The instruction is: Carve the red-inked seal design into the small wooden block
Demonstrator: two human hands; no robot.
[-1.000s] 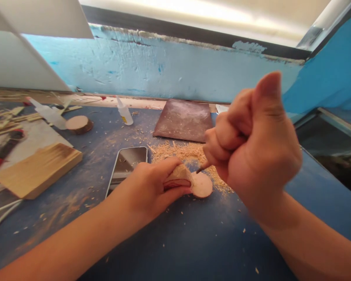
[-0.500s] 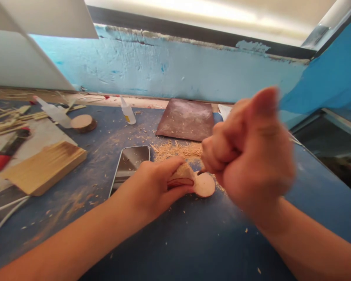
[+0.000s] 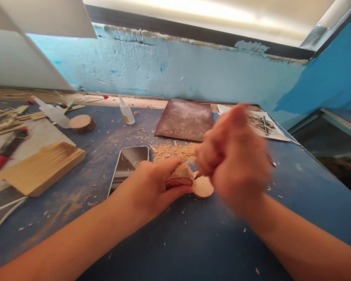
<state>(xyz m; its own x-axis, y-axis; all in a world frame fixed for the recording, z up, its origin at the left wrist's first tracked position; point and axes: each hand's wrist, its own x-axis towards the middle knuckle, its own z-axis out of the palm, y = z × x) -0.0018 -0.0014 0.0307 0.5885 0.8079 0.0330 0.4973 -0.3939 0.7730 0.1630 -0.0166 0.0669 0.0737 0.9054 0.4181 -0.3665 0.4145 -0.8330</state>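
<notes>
My left hand (image 3: 157, 179) is wrapped round a small carved piece of wood (image 3: 179, 173) with a dark red line along its side. Against the end of that wood lies a pale round wood disc (image 3: 204, 187); whether the two are joined I cannot tell. My right hand (image 3: 234, 156) is a blurred fist, thumb up, just right of the wood. A slim dark tip (image 3: 196, 175) pokes out below its fingers near the wood; the rest of that tool is hidden in the fist.
Behind my hands are wood shavings (image 3: 175, 150), a brown sheet (image 3: 185, 119) and a phone (image 3: 128, 166). To the left are a glue bottle (image 3: 127, 112), a log slice (image 3: 82, 123), a wooden block (image 3: 43, 168) and a red-black cutter (image 3: 8, 150). Paper with small sticks (image 3: 261, 124) lies at right.
My right fist has moved left and down, uncovering the paper with sticks behind it. My left hand keeps hold of the carved wood in nearly the same place.
</notes>
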